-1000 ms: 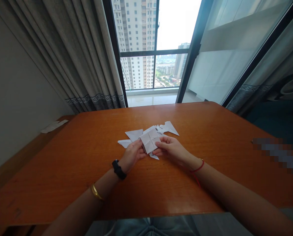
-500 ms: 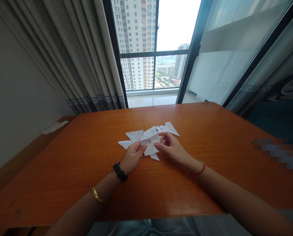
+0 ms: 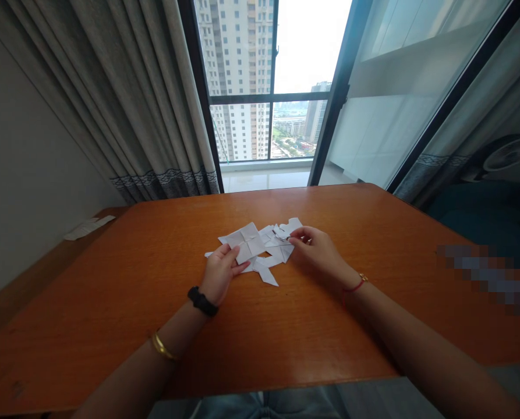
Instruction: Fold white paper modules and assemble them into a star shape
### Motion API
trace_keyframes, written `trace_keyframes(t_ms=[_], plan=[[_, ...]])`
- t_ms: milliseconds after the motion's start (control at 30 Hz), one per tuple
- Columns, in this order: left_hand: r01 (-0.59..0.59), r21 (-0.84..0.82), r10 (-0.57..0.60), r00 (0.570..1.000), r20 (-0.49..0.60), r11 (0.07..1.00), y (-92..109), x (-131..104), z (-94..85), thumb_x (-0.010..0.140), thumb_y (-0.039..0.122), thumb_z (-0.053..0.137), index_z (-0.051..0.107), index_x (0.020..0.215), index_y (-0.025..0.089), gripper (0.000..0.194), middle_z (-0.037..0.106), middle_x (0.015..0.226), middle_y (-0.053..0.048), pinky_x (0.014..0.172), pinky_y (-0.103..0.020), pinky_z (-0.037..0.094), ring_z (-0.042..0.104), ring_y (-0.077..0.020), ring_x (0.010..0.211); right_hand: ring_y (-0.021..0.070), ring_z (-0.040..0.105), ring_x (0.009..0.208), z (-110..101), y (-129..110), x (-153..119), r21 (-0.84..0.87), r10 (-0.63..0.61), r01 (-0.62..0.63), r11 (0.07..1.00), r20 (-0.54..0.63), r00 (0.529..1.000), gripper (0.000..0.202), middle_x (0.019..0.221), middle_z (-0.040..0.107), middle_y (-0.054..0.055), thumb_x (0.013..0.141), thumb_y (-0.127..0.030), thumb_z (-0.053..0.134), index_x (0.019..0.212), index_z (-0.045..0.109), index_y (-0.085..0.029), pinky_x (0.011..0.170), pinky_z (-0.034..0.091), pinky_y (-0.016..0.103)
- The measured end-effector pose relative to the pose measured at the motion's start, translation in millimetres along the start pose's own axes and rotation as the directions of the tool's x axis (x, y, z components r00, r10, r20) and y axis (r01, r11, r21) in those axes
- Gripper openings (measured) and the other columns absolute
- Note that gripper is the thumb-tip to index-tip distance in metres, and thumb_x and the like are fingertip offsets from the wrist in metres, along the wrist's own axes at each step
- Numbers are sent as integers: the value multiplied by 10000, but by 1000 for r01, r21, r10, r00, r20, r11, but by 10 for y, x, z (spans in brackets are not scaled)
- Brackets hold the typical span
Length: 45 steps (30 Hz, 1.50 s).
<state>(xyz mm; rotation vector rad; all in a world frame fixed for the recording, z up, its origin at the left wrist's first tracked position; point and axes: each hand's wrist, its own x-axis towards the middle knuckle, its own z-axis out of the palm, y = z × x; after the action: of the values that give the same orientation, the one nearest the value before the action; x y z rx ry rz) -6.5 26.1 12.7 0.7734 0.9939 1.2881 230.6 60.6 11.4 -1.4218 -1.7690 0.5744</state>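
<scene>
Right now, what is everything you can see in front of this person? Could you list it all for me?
creased square paper: one, white, on the table, held at its near edge by the left hand
folded paper pieces: a small pile, white, mid-table, number hard to tell
paper slip: one, white, on the side ledge at far left
table: one, orange-brown wood
curtains: grey, patterned hem, left of the window; another at right
window: dark frame, tower blocks outside
fan: one, pale, far right
left hand: black wristband, gold bangle
right hand: red cord, pinching the pile's far edge
</scene>
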Motion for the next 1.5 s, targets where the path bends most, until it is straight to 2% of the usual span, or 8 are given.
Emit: trace_keyframes(t_ms=[167, 367, 567, 700, 900, 1133, 1367, 1500], plan=[[-3, -82, -6, 994, -110, 997, 64, 23, 19, 849, 113, 527, 585, 963, 135, 129, 674, 1058, -91, 656, -279, 610, 678, -149, 834, 267, 561, 1054, 43, 14, -49, -407, -181, 289, 867, 281, 942, 500, 1168, 635, 126, 750, -473, 653, 1149, 630, -173, 915, 413, 366], [-13, -89, 3, 994, -106, 996, 59, 7, 31, 838, 139, 559, 575, 1003, 150, 165, 666, 1096, -93, 664, -278, 606, 685, -166, 861, 264, 580, 984, 91, -82, -71, -554, -175, 304, 775, 274, 946, 332, 1043, 669, 136, 829, -281, 519, 1119, 606, -146, 838, 409, 337], [36, 10, -35, 999, -29, 999, 26, -15, 24, 827, 180, 591, 554, 1074, 167, 251, 651, 1143, -94, 650, -259, 593, 684, -163, 845, 196, 581, 726, -98, -61, -12, 29, -8, 10, 1000, -62, 998, 227, 848, 661, 67, 853, -371, 498, 927, 602, -183, 656, 423, 308], [47, 148, -66, 990, 124, 988, -47, -60, 47, 813, 270, 640, 550, 1114, 170, 330, 676, 1063, -83, 617, -233, 572, 676, -156, 807, 161, 586, 684, -71, -238, -92, 642, 92, -235, 729, 249, 964, 337, 838, 653, 39, 762, -456, 637, 953, 581, -184, 607, 442, 281], [61, 175, -119, 933, 339, 983, -123, -100, 69, 747, 331, 727, 513, 1233, 196, 548, 700, 988, -74, 487, -156, 465, 646, -120, 659, 130, 552, 669, 252, -348, -246, 577, 16, -172, 798, 266, 964, 353, 773, 616, 0, 730, -385, 711, 972, 556, -181, 601, 433, 260], [116, 180, -170, 931, 322, 977, -92, -141, 64, 795, 532, 626, 513, 1238, 203, 563, 683, 1058, -100, 645, -276, 545, 681, -192, 811, 131, 543, 691, 358, -205, -235, 507, 22, -121, 853, 197, 980, 320, 803, 597, -3, 767, -348, 658, 1012, 541, -179, 623, 445, 264], [-201, 216, 102, 913, 396, 955, -121, -130, 85, 778, 353, 685, 554, 1159, 172, 441, 658, 1128, -103, 883, -322, 487, 622, -224, 1019, 105, 485, 613, 299, -300, -270, 463, 44, -126, 878, 183, 982, 564, 811, 518, -32, 727, -381, 698, 1199, 439, -212, 542, 413, 233], [-393, 455, 200, 888, 415, 799, -77, -177, 60, 823, 316, 607, 581, 1108, 199, 309, 635, 1124, -81, 937, -355, 447, 585, -225, 1041, 121, 484, 631, 182, -355, -289, 374, -100, -53, 926, 378, 920, 260, 752, 562, -10, 821, -387, 607, 976, 593, -178, 560, 387, 241]])
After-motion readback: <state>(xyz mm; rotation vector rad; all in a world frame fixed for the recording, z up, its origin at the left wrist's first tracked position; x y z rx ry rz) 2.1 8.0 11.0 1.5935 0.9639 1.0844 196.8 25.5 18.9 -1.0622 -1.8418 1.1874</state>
